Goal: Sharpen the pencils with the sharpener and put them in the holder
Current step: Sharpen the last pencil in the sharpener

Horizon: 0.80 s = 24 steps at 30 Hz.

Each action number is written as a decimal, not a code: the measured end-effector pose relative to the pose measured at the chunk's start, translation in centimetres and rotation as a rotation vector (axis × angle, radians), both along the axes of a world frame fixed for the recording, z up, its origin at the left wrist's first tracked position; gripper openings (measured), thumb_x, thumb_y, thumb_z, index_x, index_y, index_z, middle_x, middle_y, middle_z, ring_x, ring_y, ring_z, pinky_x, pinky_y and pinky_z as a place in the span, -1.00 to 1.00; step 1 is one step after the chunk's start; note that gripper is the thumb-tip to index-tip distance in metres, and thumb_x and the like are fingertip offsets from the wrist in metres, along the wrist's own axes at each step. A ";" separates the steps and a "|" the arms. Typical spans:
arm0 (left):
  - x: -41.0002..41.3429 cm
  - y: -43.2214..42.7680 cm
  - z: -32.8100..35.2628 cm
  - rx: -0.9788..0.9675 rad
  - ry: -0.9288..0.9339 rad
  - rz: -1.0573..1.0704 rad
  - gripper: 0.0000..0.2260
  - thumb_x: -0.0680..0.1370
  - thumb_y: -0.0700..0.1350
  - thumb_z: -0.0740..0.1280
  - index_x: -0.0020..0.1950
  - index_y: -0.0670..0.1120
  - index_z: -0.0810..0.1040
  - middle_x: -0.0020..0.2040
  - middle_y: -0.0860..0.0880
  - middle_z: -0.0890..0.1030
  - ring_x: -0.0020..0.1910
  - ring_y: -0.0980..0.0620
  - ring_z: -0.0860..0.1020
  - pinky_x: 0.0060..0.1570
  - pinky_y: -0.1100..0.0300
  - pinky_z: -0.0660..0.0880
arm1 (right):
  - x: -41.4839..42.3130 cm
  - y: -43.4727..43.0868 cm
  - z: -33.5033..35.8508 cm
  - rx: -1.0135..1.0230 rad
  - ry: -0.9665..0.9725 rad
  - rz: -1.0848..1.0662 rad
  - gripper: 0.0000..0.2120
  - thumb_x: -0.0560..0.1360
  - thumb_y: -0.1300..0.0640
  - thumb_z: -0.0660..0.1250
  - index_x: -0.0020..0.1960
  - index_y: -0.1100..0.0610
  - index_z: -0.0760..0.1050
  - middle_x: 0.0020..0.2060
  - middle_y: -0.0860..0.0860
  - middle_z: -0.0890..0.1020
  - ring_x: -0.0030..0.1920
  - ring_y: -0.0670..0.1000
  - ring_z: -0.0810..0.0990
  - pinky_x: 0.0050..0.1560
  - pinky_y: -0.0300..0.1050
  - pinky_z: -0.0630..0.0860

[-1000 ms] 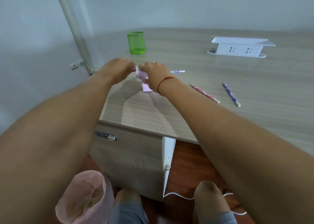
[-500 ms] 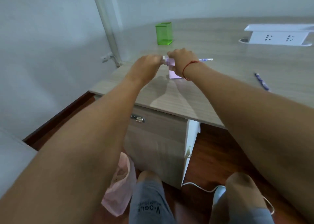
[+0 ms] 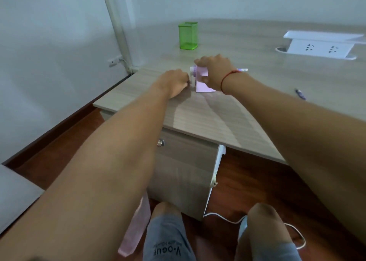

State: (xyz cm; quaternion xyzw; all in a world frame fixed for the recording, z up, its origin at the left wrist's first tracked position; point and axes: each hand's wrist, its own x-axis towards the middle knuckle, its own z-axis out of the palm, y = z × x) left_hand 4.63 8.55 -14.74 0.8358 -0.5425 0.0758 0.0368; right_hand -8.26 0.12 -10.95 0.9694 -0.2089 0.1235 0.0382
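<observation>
Found lilac sharpener standing on the desk near its front-left corner, mostly covered: right hand clamped over its top with thumb on the near face, left hand curled around the white crank at its left end, crank barely visible. Noted pencil lying level, long axis left to right, only its back end showing past the right wrist and pointing right, remainder hidden behind that hand. Logged green holder upright farther back, well apart; second pencil at right, partly cut off by the right forearm.
</observation>
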 end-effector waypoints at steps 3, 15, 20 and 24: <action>0.9 -1.6 0.8 -0.017 -0.004 0.028 -0.75 0.57 -0.21 0.18 0.17 -0.19 0.57 0.18 -0.31 0.55 0.16 -0.28 0.53 0.06 0.03 0.43 | 0.5 -0.2 0.1 -0.013 0.014 -0.009 -0.62 0.58 0.09 0.19 0.38 0.13 0.39 0.34 0.10 0.49 0.33 0.22 0.44 0.23 0.03 0.41; -0.2 0.7 3.7 -0.326 -0.072 -0.069 -0.71 0.63 -0.11 0.08 0.03 -0.28 0.50 0.02 -0.38 0.56 0.02 -0.35 0.51 -0.10 -0.10 0.40 | 1.3 0.8 0.6 -0.054 0.048 -0.099 -0.68 0.59 0.11 0.19 0.31 0.17 0.44 0.26 0.21 0.53 0.28 0.25 0.50 0.18 0.02 0.44; -2.3 2.8 0.8 -0.275 -0.034 -0.004 -0.79 0.60 -0.22 0.12 0.09 -0.26 0.51 0.04 -0.34 0.57 0.03 -0.33 0.54 -0.06 -0.09 0.42 | 1.0 1.4 0.6 -0.065 0.051 -0.101 -0.65 0.60 0.12 0.18 0.35 0.17 0.40 0.30 0.20 0.50 0.32 0.23 0.46 0.22 0.03 0.42; -3.1 3.0 -1.0 -0.150 -0.019 0.038 -0.78 0.58 -0.23 0.11 0.08 -0.25 0.51 0.05 -0.32 0.57 0.03 -0.31 0.55 -0.06 -0.04 0.44 | 0.7 0.9 0.3 -0.057 0.031 -0.053 -0.67 0.60 0.08 0.17 0.32 0.15 0.41 0.29 0.17 0.50 0.30 0.24 0.46 0.18 0.04 0.43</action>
